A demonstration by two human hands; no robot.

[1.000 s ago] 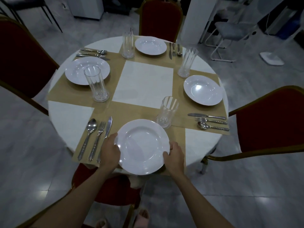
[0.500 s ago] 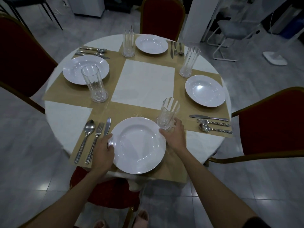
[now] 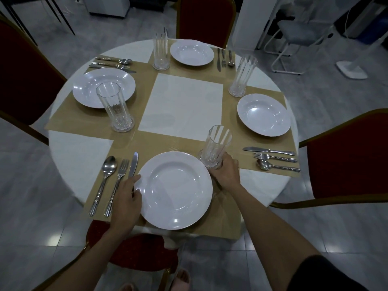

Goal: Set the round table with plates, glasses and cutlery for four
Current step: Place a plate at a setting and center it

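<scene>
- The near glass (image 3: 218,143), upright just off the far-right rim of the near plate (image 3: 174,190), is being gripped at its base by the curled fingers of the right hand (image 3: 226,173).
- That plate's left rim is being pinched by the left hand (image 3: 126,198), beside the knife (image 3: 133,164).

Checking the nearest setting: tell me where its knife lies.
Head view, lower left of centre: the knife lies between the fork and the near plate, its handle hidden under the left hand.
</scene>
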